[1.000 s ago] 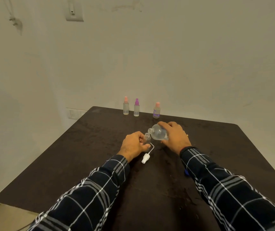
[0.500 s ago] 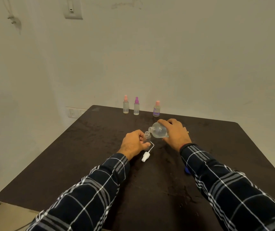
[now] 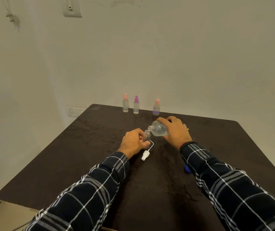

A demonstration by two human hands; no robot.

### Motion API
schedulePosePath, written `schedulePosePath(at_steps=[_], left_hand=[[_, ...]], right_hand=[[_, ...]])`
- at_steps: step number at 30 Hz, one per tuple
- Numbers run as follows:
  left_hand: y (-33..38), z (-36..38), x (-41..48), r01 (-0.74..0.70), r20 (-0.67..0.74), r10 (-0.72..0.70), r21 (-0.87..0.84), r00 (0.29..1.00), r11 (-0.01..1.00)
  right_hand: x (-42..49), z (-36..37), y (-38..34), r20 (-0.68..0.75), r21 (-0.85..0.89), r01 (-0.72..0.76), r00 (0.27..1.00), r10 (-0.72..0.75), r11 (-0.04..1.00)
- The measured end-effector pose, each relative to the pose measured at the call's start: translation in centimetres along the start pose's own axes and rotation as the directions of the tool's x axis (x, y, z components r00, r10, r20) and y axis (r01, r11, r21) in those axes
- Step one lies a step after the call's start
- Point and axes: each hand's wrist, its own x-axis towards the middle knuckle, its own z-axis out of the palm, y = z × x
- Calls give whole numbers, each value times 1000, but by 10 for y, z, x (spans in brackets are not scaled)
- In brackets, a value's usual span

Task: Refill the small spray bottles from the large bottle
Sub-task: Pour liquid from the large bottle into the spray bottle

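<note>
Barely any change over the last second: big bottle (image 3: 158,129) stays tipped, mouth just over the open small bottle (image 3: 147,136), mid-table (image 3: 100,164). I read that as the pour still running, though I can't see the stream or fill level. Grip: right hand (image 3: 175,130) is curled round the big bottle's body, and left hand (image 3: 133,141) holds the small bottle upright, fingers wrapped. Pump (image 3: 145,155) lies just beside it, off. Capped bottles (image 3: 136,105) stand at the far edge.

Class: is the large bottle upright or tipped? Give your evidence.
Tipped. The right hand holds the large bottle nearly sideways, its mouth at the open neck of the small bottle.
</note>
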Motion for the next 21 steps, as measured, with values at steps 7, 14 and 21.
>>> schedulePosePath(at_steps=[7,14,21], left_hand=[[0,-1,-1,-1,-3,1,6,1000,1000],[1,-1,-1,1,7,-1,7,1000,1000],[2,-1,-1,7,16,-8,12,1000,1000]], right_hand=[[0,1,-1,18,17,1,1000,-2,1000],[1,-4,-3,-15,-71,38,999,-39,997],[2,-3,-3,-14,-106,34,999,-36,994]])
